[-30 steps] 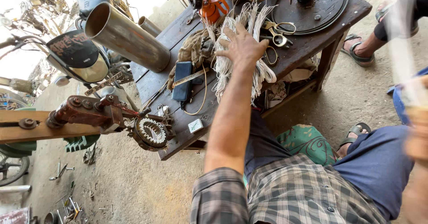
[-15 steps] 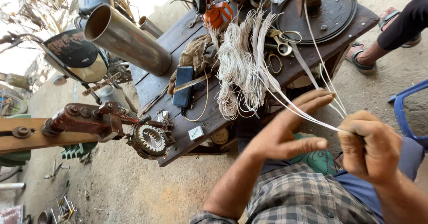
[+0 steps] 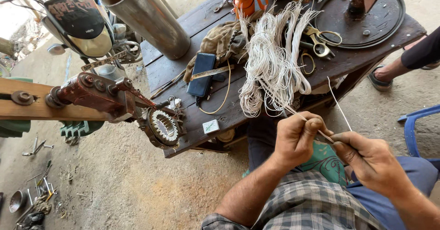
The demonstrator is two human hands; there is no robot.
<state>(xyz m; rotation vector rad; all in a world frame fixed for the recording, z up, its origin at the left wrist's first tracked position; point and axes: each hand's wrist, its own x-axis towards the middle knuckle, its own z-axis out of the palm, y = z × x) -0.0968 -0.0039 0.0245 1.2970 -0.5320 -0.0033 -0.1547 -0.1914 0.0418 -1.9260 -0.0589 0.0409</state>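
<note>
A bundle of thin white sleeving strands [image 3: 273,65] lies spread over the dark wooden table [image 3: 174,69], its lower ends hanging past the front edge. My left hand [image 3: 297,137] pinches one white strand [image 3: 339,105] between thumb and fingers, just below the table's edge. My right hand [image 3: 366,157] grips the same strand a little to the right; its free end sticks up. Both hands are over my lap, close together. At the table's left corner a round toothed metal stator [image 3: 163,127] is clamped to a rusty red winding device [image 3: 98,92].
On the table: a large steel pipe [image 3: 149,17], a dark phone [image 3: 201,73], a rag [image 3: 222,42], scissors [image 3: 321,42], a round black disc [image 3: 371,14], an orange can [image 3: 250,3]. A motorcycle [image 3: 78,21] stands left. Another person's leg [image 3: 412,58] at right. Blue chair [image 3: 419,120]. Tools lie on the floor [image 3: 36,198].
My left hand came back from the strand bundle on the table to my lap. Both hands have drawn together and now pinch a single strand instead of several.
</note>
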